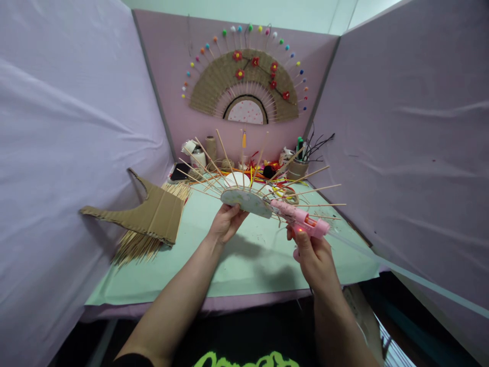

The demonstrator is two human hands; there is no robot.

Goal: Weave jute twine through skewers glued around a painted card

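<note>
My left hand (228,223) pinches the lower edge of a pale half-round board (246,202), holding it above the table. Thin wooden sticks (222,148) fan outward from the board's curved edge. In my right hand (314,252) is a pink hot glue gun (300,216), its small light glowing red. The gun's nozzle end lies at the right end of the board; whether the tip touches it I cannot tell. A long translucent glue stick (412,275) runs out of the gun's back toward the right.
Cut cardboard (153,206) rests over a bundle of thin sticks (137,248) at the left. Along the back stand a white jar (198,158), a twine spool (211,151) and a pot of pens and twigs (298,167). A decorated fan (214,89) hangs on the rear panel.
</note>
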